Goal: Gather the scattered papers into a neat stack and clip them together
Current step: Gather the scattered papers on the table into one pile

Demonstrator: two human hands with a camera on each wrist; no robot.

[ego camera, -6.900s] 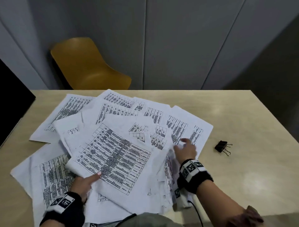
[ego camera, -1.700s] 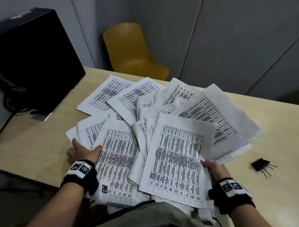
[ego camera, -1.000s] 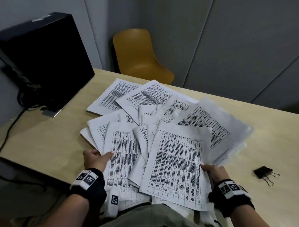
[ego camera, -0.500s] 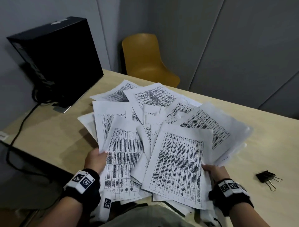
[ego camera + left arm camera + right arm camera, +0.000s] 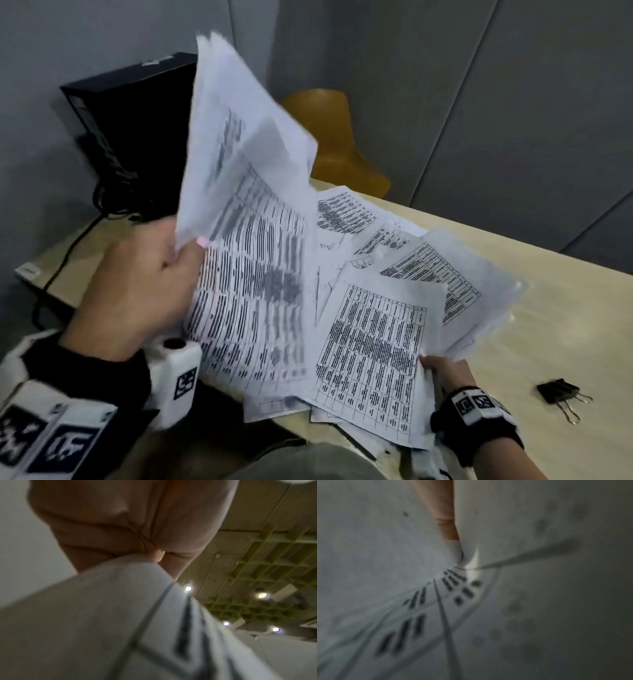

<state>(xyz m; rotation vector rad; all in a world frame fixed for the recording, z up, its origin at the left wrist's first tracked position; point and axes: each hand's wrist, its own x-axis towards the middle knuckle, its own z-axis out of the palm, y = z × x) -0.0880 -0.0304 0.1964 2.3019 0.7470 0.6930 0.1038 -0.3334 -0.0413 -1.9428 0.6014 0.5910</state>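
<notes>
Grey wall panels and a yellow chair stand behind the pale wooden table in the head view, with a black box at its left end. Most of the papers lie fanned across the table and over its near edge, their long sides running roughly away from the person. The left hand is raised off the table, thumb in front and fingers behind, pinching the left edge of a lifted sheaf that stands nearly upright and tilts right, towards the fan. That sheaf lies left of and above the rest, so my guess is it must swing down and right onto the pile. The right hand grips the fan's right near edge, fingers hidden under the sheets. The binder clip sits on bare wood just right of that hand, apart from the paper, so the right hand is nearer to it.

From the left wrist, the palm folds onto a blurred sheet edge.

From the right wrist, one finger lies between blurred sheets; how firmly it grips cannot be told.
</notes>
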